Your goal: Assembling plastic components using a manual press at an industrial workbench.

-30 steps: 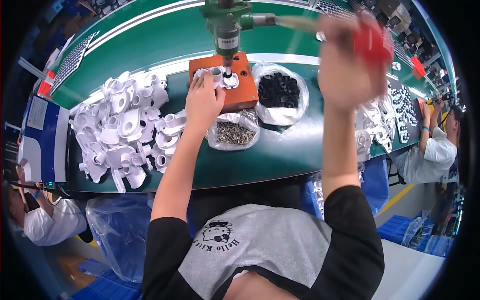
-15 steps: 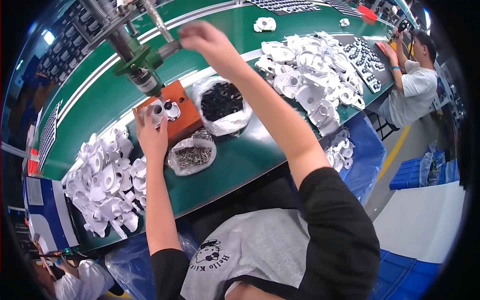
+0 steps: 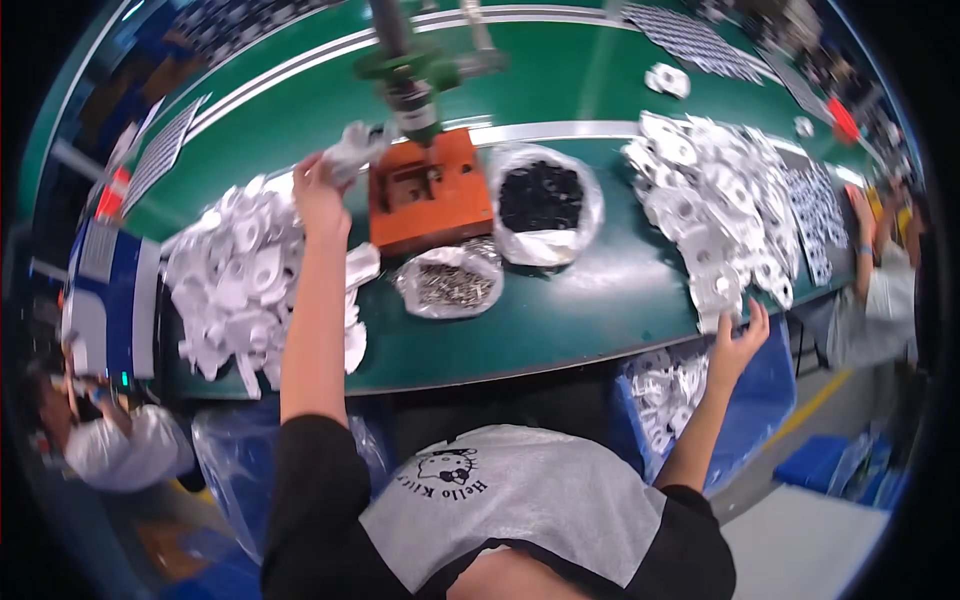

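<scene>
My left hand (image 3: 322,195) grips a white plastic part (image 3: 354,150), held up just left of the orange fixture block (image 3: 428,228). The block's recess shows, with no white part in it. Above the block stands a green press head (image 3: 412,85). My right hand (image 3: 738,345) has its fingers spread at the near edge of the right-hand pile of white plastic parts (image 3: 712,200); whether a fingertip touches a part I cannot tell. Under that hand, more white parts (image 3: 665,395) lie in a blue-lined bin.
Another heap of white parts (image 3: 240,270) covers the bench's left side. A bag of black pieces (image 3: 540,198) and a bag of metal screws or pins (image 3: 450,284) sit beside the block. Co-workers (image 3: 875,290) (image 3: 130,440) work at both sides. A blue-and-white machine (image 3: 110,300) stands left.
My right hand has left the press lever and come down to the right pile. My left hand has lifted the white part off the orange block, leftward. The view has shifted.
</scene>
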